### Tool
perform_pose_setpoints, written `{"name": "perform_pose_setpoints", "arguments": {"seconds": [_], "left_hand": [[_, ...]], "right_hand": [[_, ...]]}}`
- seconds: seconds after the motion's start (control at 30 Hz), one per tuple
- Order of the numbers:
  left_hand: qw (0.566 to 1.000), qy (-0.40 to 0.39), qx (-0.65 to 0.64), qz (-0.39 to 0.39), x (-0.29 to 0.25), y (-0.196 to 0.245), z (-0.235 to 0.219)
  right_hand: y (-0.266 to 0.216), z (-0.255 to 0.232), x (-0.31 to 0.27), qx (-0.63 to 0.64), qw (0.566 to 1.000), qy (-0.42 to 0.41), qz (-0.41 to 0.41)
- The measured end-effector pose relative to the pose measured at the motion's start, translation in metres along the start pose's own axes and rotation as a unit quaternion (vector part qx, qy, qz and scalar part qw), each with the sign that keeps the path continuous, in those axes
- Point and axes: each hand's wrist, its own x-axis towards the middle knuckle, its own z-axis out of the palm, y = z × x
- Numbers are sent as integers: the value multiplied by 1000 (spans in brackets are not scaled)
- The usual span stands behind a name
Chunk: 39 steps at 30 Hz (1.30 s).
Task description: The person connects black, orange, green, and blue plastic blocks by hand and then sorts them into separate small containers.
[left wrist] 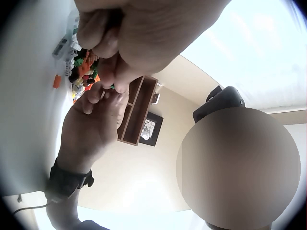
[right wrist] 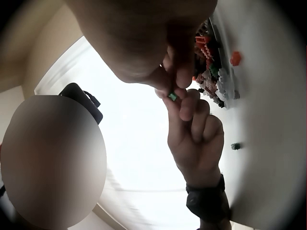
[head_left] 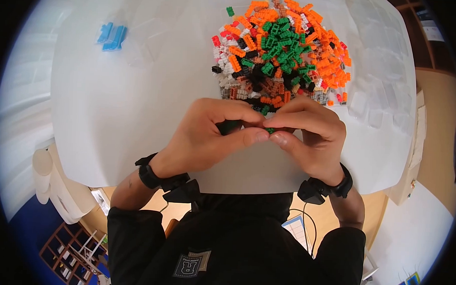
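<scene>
My left hand [head_left: 201,131] and right hand [head_left: 316,133] meet fingertip to fingertip near the table's front edge. Between them is a small green toy brick [head_left: 270,130], mostly covered by thumbs and forefingers. Each hand pinches it from its own side. One face of the green brick [right wrist: 172,97] shows between the fingertips in the right wrist view. In the left wrist view only a sliver of green appears there. Just beyond the hands lies a heap of small building bricks [head_left: 286,49], with green ones on top of orange, white, black, brown and red.
The heap sits in a clear tray [right wrist: 230,81] on the white table [head_left: 138,114]. Light-blue pieces [head_left: 112,36] lie at the far left, and clear plastic containers [head_left: 377,97] at the right. A loose green brick [right wrist: 235,146] and an orange brick [right wrist: 235,58] lie outside the tray.
</scene>
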Motion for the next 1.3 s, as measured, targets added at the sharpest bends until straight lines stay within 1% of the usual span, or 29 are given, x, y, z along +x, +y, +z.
{"name": "perform_pose_setpoints", "arguments": {"seconds": [0.07, 0.1, 0.17, 0.3, 0.37, 0.4, 0.47, 0.5, 0.53, 0.57, 0.7, 0.77, 0.8, 0.87, 0.97, 1.03, 1.1, 1.17, 1.3], "left_hand": [[1000, -6, -12, -1, 1, 1, 0], [1000, -18, -10, -1, 2, 2, -1], [1000, -30, -8, -1, 2, 3, -2], [998, -34, -45, -5, 2, 2, -2], [998, -36, -58, -5, 3, 2, -3], [997, -46, -60, -17, 3, 2, -4], [996, -55, -62, -30, 3, 2, -4], [996, -38, -76, -30, 2, 1, -3], [995, -22, -91, -29, 2, 1, -3], [995, -23, -91, -30, 2, 1, -3], [997, -10, -81, -16, 2, 2, -4], [998, -11, -67, -11, 2, 1, -6], [998, -15, -62, -19, 2, 0, -7], [998, -20, -57, -27, 1, -1, -7], [998, -26, -56, -28, 1, -2, -7], [998, -2, -66, 8, 1, -5, -4], [998, -7, -56, 2, 1, -3, -5], [999, -13, -46, -3, 1, -2, -6], [1000, -10, -25, 15, 1, -2, -6]], "right_hand": [[1, 0, -3, 58, 997, -5, 48], [0, -1, -3, 58, 997, -5, 48], [-2, 0, -3, 154, 982, -5, 107], [-5, 0, -3, 176, 976, -7, 129], [-6, -1, -2, 235, 958, 8, 163], [-5, -2, -2, 235, 958, 8, 163], [-2, -6, -2, 221, 966, 24, 133], [-3, -5, -2, 221, 966, 24, 133], [-3, -4, -2, 187, 974, 34, 119], [-4, -3, -2, 153, 982, 44, 106], [-8, -1, -1, 106, 989, 49, 86], [-7, -2, 0, 0, 999, 33, 33], [-7, -2, 1, 0, 999, 33, 33], [-7, 0, 2, -24, 999, 35, 5], [-7, 0, 2, -21, 999, 35, 2], [-7, 0, 2, -21, 999, 35, -1], [-7, -1, 2, -22, 999, 34, -4], [-8, -1, 2, -52, 998, 30, -10], [-7, 0, 1, -50, 998, 33, -14]]}}
